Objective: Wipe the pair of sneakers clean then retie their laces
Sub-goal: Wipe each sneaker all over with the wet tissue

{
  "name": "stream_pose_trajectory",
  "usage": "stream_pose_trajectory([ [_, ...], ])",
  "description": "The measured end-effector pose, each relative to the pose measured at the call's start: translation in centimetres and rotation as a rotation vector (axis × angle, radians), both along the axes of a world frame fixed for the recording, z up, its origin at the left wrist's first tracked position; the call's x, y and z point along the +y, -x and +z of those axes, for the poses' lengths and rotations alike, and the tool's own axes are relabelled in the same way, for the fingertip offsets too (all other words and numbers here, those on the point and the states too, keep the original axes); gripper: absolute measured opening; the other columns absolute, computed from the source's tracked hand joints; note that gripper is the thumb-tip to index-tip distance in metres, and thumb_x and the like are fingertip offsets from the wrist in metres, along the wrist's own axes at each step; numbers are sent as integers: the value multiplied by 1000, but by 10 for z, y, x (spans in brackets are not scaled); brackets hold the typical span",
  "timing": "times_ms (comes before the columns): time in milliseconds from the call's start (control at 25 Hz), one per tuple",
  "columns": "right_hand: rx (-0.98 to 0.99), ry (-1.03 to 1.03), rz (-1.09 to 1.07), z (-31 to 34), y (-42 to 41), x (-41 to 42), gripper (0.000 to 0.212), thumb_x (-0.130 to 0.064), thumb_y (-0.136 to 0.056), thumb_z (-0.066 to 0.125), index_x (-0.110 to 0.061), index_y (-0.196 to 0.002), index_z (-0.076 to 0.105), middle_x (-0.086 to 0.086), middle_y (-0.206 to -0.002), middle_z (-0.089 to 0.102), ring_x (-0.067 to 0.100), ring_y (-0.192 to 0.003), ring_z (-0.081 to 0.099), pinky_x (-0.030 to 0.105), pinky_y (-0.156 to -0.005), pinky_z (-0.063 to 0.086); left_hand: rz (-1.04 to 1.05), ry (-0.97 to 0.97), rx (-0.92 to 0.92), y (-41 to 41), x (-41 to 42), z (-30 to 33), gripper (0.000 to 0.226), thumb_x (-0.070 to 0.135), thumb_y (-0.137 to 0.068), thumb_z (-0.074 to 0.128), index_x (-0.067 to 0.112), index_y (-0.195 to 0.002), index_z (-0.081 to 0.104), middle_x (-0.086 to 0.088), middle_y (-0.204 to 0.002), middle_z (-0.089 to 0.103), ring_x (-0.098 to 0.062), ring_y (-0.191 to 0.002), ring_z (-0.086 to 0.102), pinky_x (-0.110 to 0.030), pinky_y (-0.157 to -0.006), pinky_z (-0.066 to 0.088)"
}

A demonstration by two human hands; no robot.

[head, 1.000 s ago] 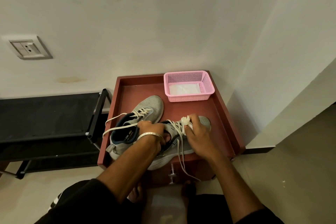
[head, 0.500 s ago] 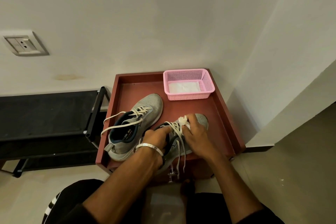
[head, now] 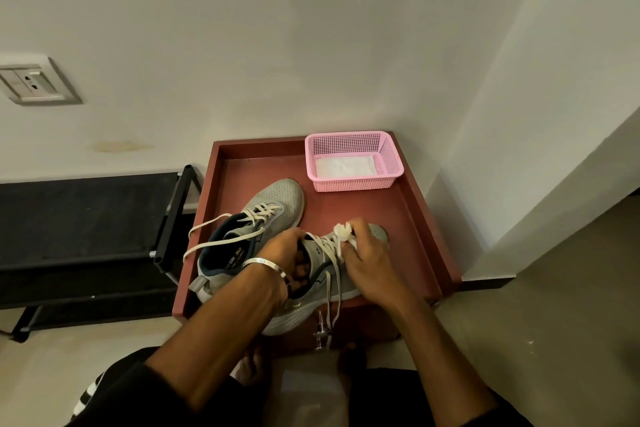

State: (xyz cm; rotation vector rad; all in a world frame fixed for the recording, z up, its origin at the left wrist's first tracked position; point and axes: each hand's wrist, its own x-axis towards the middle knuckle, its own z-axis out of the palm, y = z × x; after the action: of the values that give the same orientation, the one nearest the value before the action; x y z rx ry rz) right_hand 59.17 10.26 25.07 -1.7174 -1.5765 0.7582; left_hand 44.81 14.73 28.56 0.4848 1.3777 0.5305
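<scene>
Landmark: red tray [head: 412,218], walled, set in the room corner.
Near sneaker [head: 322,274]: at the tray's front edge, heel overhanging, laces loose.
Left hand [head: 284,256]: fingers curled into this sneaker's collar, likely steadying it.
Right hand [head: 367,260]: pinching a white wipe [head: 343,232] against the lacing, toe side.
Far sneaker [head: 256,222]: tray's left half, untied, waiting.
Pink basket [head: 353,180]: tray's back right corner, holding spare white wipes.
</scene>
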Motion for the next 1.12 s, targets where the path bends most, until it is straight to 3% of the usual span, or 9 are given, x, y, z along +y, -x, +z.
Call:
stream_pose_trajectory([
  [80, 13, -61, -65, 7, -1, -2, 9, -17, -101, 46, -17, -110, 46, -8, -85, 51, 9, -71, 54, 17, -54, 44, 0, -67, -13, -2, -2, 4, 24, 29, -98, 47, 10, -94, 61, -9, -81, 62, -20, -60, 54, -28, -60, 44],
  [160, 25, -114, -149, 15, -3, -5, 13, -19, -101, 47, -18, -114, 46, -13, -88, 46, 5, -70, 53, 10, -48, 42, -17, -158, -12, -7, -3, 7, 26, 32, -99, 50, 9, -99, 62, -10, -83, 63, -21, -62, 56, -28, -60, 45],
  [320, 51, -219, -315, 20, -8, -6, 20, -25, -101, 46, -22, -121, 45, -5, -91, 56, 7, -72, 58, 15, -47, 47, -82, -469, 34, -25, -8, 2, 33, 40, -96, 56, 15, -83, 72, -5, -86, 75, -25, -84, 69, -41, -80, 56],
  [400, 90, -262, -390, 18, -12, -5, 19, -25, -101, 47, -22, -120, 46, 0, -93, 61, 10, -74, 60, 18, -50, 46, -150, -677, 56, -29, -14, 0, 40, 44, -94, 56, 15, -68, 61, 3, -66, 64, -16, -68, 59, -41, -71, 49],
  [520, 136, -226, -431, 16, -16, -5, 20, -29, -101, 46, -22, -120, 47, -2, -98, 62, 10, -81, 61, 23, -57, 49, -293, -933, 143, -25, -22, -15, 52, 58, -88, 47, 7, -80, 54, -8, -68, 53, -14, -66, 47, -52, -69, 46],
  [720, 98, -160, -462, 9, -18, -3, 19, -29, -100, 48, -23, -118, 48, 0, -104, 61, 9, -83, 61, 20, -56, 44, -385, -1079, 218, -15, -39, -34, 26, 44, -99, 46, 26, -82, 51, 11, -66, 50, -3, -61, 46, -41, -60, 44],
  [840, 132, -140, -474, 12, -17, -3, 18, -25, -99, 50, -23, -117, 49, -5, -98, 61, 8, -83, 60, 21, -57, 44, -334, -1005, 126, -16, -47, -40, 13, 36, -100, 51, 27, -99, 60, 14, -90, 68, 1, -87, 63, -23, -79, 51],
  [1000, 117, -129, -426, 13, -11, -6, 16, -27, -100, 51, -23, -115, 49, -9, -93, 60, 6, -80, 60, 11, -54, 40, -156, -536, -220, -18, -39, -49, 49, 55, -94, 53, 18, -123, 65, -1, -123, 69, -13, -121, 60, -41, -109, 41],
  [1120, 42, -154, -380, 7, -11, -6, 16, -25, -98, 55, -24, -113, 55, -6, -98, 63, 7, -85, 62, 13, -60, 45, -106, -446, -353, -20, -32, -43, 50, 48, -102, 37, 14, -128, 64, -6, -131, 65, -20, -127, 57, -45, -114, 34],
])
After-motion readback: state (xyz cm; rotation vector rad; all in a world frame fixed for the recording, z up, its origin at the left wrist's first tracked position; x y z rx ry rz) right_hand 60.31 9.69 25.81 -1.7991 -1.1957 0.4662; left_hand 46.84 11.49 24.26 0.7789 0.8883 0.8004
